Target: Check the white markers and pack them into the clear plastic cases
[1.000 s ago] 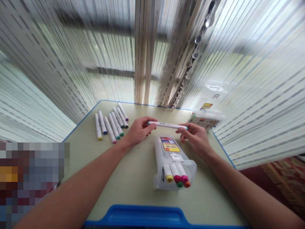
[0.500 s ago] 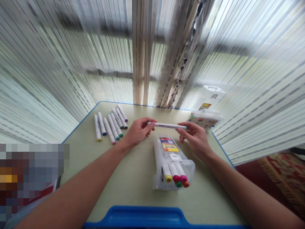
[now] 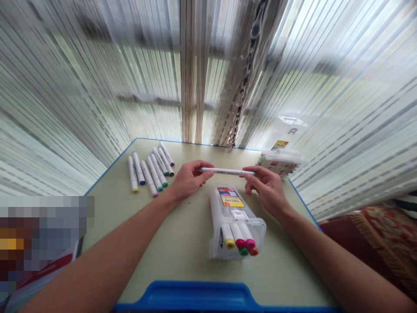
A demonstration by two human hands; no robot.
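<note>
A white marker (image 3: pixel 226 171) with teal ends is stretched level between my two hands, above the table. My left hand (image 3: pixel 192 178) pinches its left end between thumb and fingers. At the other end, my right hand (image 3: pixel 265 184) grips it the same way. Just below the marker lies a clear plastic marker case (image 3: pixel 215 213) with a yellow label, its near end showing several markers (image 3: pixel 239 243) with yellow, red, pink, green and orange caps. Left of my left hand, several white markers (image 3: pixel 150 178) lie side by side, their coloured ends toward me.
A second clear case (image 3: pixel 282 163) with its lid raised stands at the table's back right. The pale table (image 3: pixel 182 256) has a blue edge and a blue tray (image 3: pixel 202 295) at the front. String curtains (image 3: pixel 146 78) hang behind. A patterned fringed cloth (image 3: pixel 387 234) is at right.
The marker seems to have turned slightly about its length, as its printing looks different. Both hands stay in nearly the same place.
</note>
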